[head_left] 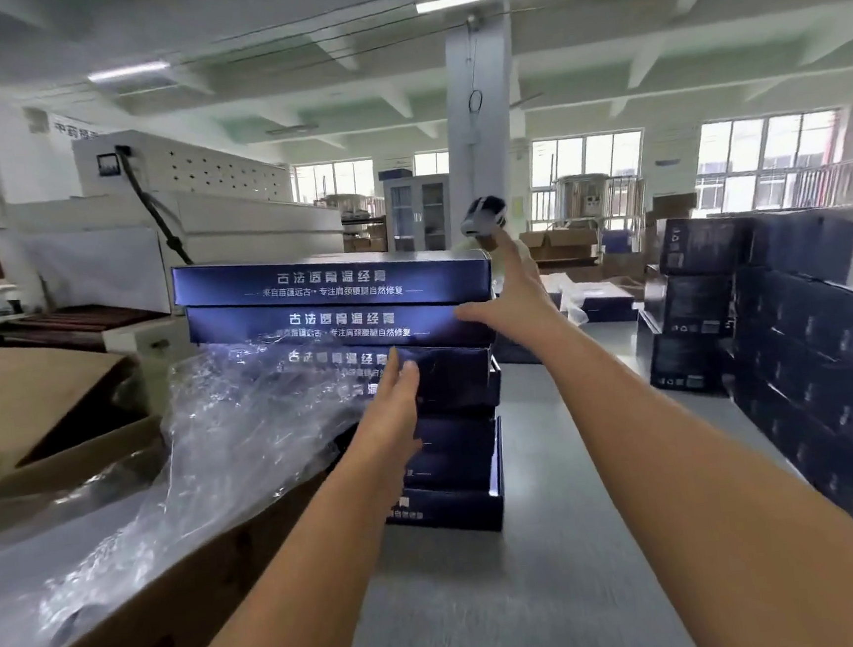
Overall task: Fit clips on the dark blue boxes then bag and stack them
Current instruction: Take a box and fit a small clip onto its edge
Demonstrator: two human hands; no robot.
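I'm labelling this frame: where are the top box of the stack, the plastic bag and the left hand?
top box [330, 282], head view, front face with white lettering
plastic bag [247, 421], head view, crinkled middle
left hand [393, 408], head view, back of hand

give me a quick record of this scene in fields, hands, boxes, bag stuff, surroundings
left hand: left hand, fingers straight, against the front of the stack of dark blue boxes
right hand: right hand, open, at the stack's upper right corner
stack: several flat boxes, piled unevenly on the grey table
plastic bags: clear plastic bags heaped in a cardboard carton, left of the stack
other boxes: dark boxes piled at right
background: white machine behind
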